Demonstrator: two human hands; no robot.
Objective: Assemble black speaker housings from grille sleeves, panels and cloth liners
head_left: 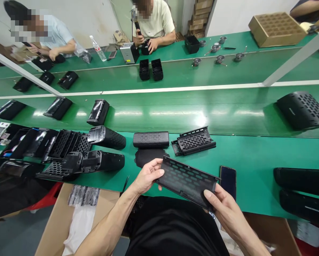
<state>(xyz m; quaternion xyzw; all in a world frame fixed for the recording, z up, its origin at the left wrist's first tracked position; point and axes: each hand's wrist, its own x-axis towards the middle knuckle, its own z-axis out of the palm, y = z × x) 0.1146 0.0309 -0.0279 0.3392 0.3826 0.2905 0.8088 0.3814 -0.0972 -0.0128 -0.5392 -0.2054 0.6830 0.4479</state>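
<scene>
I hold a flat black perforated grille panel (186, 179) in both hands above the near edge of the green bench (255, 156). My left hand (147, 176) grips its left end with curled fingers. My right hand (223, 208) pinches its lower right corner, thumb on top. Just beyond the panel lie a black speaker body (151, 139), a dark pad (147, 156) and a small stack of grille panels (194, 141). A black phone (228, 179) lies beside my right hand.
Several black speaker housings and grilles crowd the bench at left (68, 149). More housings ride the green conveyor (175, 110). Two long black parts (303, 192) lie at right. An open cardboard box (76, 213) stands by my knee. Two people sit across the line.
</scene>
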